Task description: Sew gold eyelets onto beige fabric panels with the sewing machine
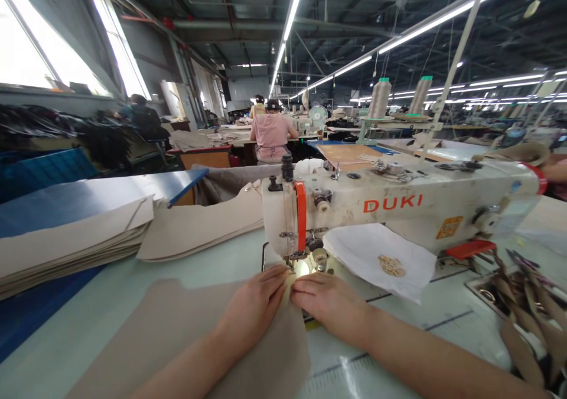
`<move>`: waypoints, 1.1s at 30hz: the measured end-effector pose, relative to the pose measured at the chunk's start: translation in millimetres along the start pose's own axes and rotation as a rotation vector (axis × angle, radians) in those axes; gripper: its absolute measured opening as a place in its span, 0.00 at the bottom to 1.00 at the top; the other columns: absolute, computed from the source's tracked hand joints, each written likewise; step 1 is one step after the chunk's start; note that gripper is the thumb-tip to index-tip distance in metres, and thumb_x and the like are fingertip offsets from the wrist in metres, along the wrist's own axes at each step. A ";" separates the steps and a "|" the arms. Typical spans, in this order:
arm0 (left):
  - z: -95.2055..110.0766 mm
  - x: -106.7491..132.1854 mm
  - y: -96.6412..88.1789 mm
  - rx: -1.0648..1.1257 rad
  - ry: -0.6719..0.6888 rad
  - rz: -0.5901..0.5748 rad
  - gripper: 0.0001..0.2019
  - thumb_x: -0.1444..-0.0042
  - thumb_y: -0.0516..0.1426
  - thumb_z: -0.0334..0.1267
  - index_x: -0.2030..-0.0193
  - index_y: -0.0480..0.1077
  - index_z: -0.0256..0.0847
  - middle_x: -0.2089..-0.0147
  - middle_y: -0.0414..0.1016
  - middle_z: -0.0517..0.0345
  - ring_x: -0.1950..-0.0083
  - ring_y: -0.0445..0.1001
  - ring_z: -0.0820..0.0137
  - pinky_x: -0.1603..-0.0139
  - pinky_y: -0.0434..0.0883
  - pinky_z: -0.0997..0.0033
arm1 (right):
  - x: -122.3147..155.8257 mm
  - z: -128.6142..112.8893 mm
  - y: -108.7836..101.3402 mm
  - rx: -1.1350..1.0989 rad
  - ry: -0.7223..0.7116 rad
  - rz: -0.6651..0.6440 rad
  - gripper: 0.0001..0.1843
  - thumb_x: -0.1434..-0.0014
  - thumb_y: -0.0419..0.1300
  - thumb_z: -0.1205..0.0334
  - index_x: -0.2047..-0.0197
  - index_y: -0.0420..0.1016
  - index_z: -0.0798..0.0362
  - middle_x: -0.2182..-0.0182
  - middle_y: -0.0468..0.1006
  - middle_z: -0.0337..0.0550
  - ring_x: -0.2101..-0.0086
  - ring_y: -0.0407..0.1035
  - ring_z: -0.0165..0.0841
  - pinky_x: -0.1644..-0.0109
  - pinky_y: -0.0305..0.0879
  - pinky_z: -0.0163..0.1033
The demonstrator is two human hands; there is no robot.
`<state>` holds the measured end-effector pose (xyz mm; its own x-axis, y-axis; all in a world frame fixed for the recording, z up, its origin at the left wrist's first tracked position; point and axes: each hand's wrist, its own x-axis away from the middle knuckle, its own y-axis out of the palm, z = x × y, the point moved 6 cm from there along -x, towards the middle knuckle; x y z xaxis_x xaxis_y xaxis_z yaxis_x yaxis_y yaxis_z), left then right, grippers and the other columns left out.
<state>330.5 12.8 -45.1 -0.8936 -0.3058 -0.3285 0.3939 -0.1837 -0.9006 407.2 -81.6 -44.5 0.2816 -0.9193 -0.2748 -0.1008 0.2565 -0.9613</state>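
Note:
A white DUKI sewing machine (341,210) stands in front of me, its lamp lit beside the needle area. Under its head lies a beige-grey fabric panel (190,322), spread over the pale table to the left and toward me. My left hand (259,298) grips the panel's edge just left of the needle, fingers together. From the right, my right hand (330,301) pinches the same edge, fingers bent and close to the left fingertips. The needle tip and the presser foot are mostly hidden behind my fingers.
Stacked fabric panels (199,227) lie at the left. A white cloth (376,251) with several gold-coloured rings (391,265) rests against the machine. At the right are brown straps (514,322) and scissors (525,260). Thread cones (380,99) stand behind; a person in pink (272,133) sits ahead.

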 end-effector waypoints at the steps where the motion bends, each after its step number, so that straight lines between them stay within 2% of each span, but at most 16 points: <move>1: -0.1 0.0 0.5 -0.005 -0.001 -0.009 0.17 0.38 0.46 0.37 0.51 0.73 0.39 0.46 0.75 0.52 0.46 0.73 0.63 0.42 0.68 0.62 | -0.1 0.3 0.4 0.002 -0.003 0.003 0.06 0.37 0.55 0.68 0.57 0.71 0.56 0.58 0.75 0.44 0.53 0.65 0.33 0.45 0.60 0.37; 17: -2.8 -1.8 4.5 -0.146 0.230 0.055 0.16 0.37 0.47 0.37 0.49 0.72 0.38 0.47 0.76 0.51 0.48 0.75 0.64 0.44 0.70 0.66 | -2.7 2.3 -2.5 0.020 -0.020 -0.005 0.05 0.37 0.54 0.68 0.59 0.71 0.58 0.59 0.75 0.45 0.54 0.66 0.33 0.46 0.59 0.35; 24: -0.7 -8.0 0.3 -0.139 0.211 0.078 0.18 0.37 0.45 0.38 0.52 0.74 0.37 0.49 0.77 0.48 0.50 0.77 0.62 0.47 0.72 0.63 | -4.9 6.4 -2.0 -0.019 -0.005 -0.017 0.06 0.36 0.53 0.69 0.58 0.70 0.58 0.57 0.75 0.45 0.51 0.66 0.32 0.44 0.57 0.34; 33: -0.9 -9.3 0.4 -0.116 0.167 0.061 0.17 0.37 0.45 0.38 0.53 0.74 0.39 0.49 0.77 0.50 0.50 0.76 0.64 0.45 0.71 0.65 | -7.2 6.6 -1.0 -0.055 0.023 -0.025 0.07 0.36 0.53 0.70 0.57 0.70 0.58 0.57 0.75 0.45 0.51 0.66 0.31 0.44 0.57 0.33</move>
<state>338.9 16.5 -42.7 -0.8958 -0.1521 -0.4177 0.4299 -0.0578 -0.9010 411.6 -73.2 -41.6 0.2626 -0.9322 -0.2491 -0.1464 0.2167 -0.9652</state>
